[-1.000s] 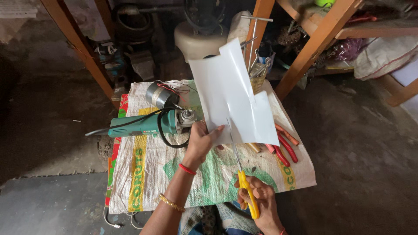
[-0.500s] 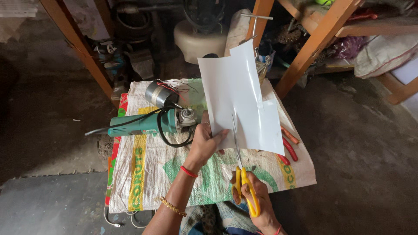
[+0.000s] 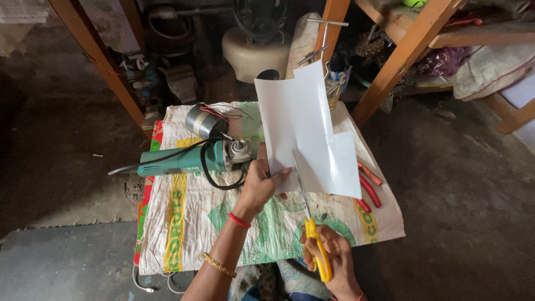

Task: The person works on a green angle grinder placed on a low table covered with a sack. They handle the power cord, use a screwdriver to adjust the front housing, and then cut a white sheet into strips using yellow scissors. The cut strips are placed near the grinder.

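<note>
1. White sheet (image 3: 304, 125) — thin, glossy paper or plastic film, held upright above the woven sack mat (image 3: 184, 223), between the person and the cluttered shelving behind.
2. Left hand (image 3: 261, 184) pinches the sheet's lower left edge, thumb in front, fingers behind; a firm grip close to the cut line suits it, since the sheet looks light and floppy, its upper corner already bending back.
3. Right hand (image 3: 329, 253) is closed through the yellow-handled scissors (image 3: 310, 223), blades driven up into the bottom edge — a flap on the right hangs partly freed.
4. Its gloss suggests a slippery surface, though I cannot tell for sure from here.
5. Green angle grinder (image 3: 186, 160) and red-handled pliers (image 3: 369, 189) lie on the mat.
</note>
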